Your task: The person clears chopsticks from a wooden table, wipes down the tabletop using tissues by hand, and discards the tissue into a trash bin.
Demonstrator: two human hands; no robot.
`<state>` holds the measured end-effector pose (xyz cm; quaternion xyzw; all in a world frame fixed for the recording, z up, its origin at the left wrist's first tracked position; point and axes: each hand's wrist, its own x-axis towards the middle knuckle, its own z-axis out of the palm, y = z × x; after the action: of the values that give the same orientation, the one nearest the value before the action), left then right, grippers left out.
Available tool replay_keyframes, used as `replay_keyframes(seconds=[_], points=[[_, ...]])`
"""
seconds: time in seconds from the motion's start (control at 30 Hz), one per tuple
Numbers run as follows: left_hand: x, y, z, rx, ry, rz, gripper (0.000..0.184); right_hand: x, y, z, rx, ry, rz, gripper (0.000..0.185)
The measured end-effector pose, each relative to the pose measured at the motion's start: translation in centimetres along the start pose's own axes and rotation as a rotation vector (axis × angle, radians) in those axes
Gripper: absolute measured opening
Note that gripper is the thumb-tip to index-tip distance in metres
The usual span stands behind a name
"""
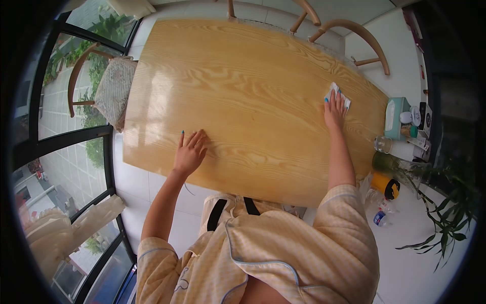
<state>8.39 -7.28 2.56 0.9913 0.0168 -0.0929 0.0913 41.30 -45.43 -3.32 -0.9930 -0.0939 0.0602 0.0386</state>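
A wooden table (253,119) with a pale, glossy grain spreads out in front of me. Near its right side, my right hand (334,112) presses a folded white tissue (347,102) onto the tabletop, arm stretched forward. The tissue shows around the fingers; whether it is paper or thin cloth I cannot tell. My left hand (191,152) rests by the near left edge of the table, palm down with fingers spread and nothing in it.
Along the right side stand a teal tissue box (396,119), a glass jar (383,145), a yellow container (382,185) and a leafy plant (448,218). A plastic bottle (380,219) lies below. A cushioned chair (115,90) stands left, another chair (354,30) at the far side.
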Motion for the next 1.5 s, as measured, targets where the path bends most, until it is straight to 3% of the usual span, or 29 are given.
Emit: replay_keyframes(seconds=[0.13,0.17,0.2,0.3,0.37,0.53,0.7,0.8,0.93,1.0,1.13,1.2,1.5], points=[[4.7,0.3,-1.4,-0.097,0.212,-0.120,0.050,0.7,-1.7,-0.2,0.041,0.015,0.053,0.059],[5.9,0.4,-1.6,-0.099,0.220,-0.125,0.050,1.3,-3.1,-0.6,0.071,-0.008,0.169,0.062],[6.9,0.5,-1.6,-0.156,0.169,-0.146,0.050,1.9,-4.3,-0.7,0.103,-0.033,0.285,0.065],[8.7,0.8,-1.3,-0.258,-0.012,-0.192,0.054,5.3,-7.1,0.3,0.141,0.028,0.232,0.070],[8.9,1.4,-1.4,-0.180,-0.091,-0.247,0.056,7.4,-11.1,0.5,0.095,0.014,0.096,0.072],[8.8,1.0,-0.7,-0.188,-0.055,-0.186,0.060,9.5,-25.1,1.3,0.143,0.036,-0.348,0.074],[8.6,1.4,-0.9,-0.245,-0.073,-0.208,0.057,5.1,-37.0,1.9,0.118,-0.026,-0.748,0.072],[8.6,1.4,-0.7,-0.265,-0.066,-0.209,0.058,0.6,-41.6,3.4,0.113,-0.044,-1.018,0.072],[8.7,0.9,-0.4,-0.229,-0.149,-0.180,0.058,-2.7,-43.0,3.3,0.154,-0.142,-1.173,0.066],[8.5,0.9,-0.2,-0.267,-0.069,-0.183,0.059,-1.5,-42.5,2.9,0.117,-0.211,-1.277,0.060],[8.3,0.9,-0.4,-0.256,-0.064,-0.178,0.059,2.4,-40.3,1.5,0.116,-0.151,-1.220,0.058],[8.3,1.0,-0.6,-0.240,-0.074,-0.183,0.059,4.7,-38.2,0.8,0.087,-0.090,-1.000,0.057],[8.1,0.6,0.0,-0.236,-0.037,-0.144,0.064,14.7,-21.2,-0.6,0.050,0.027,-0.452,0.055]])
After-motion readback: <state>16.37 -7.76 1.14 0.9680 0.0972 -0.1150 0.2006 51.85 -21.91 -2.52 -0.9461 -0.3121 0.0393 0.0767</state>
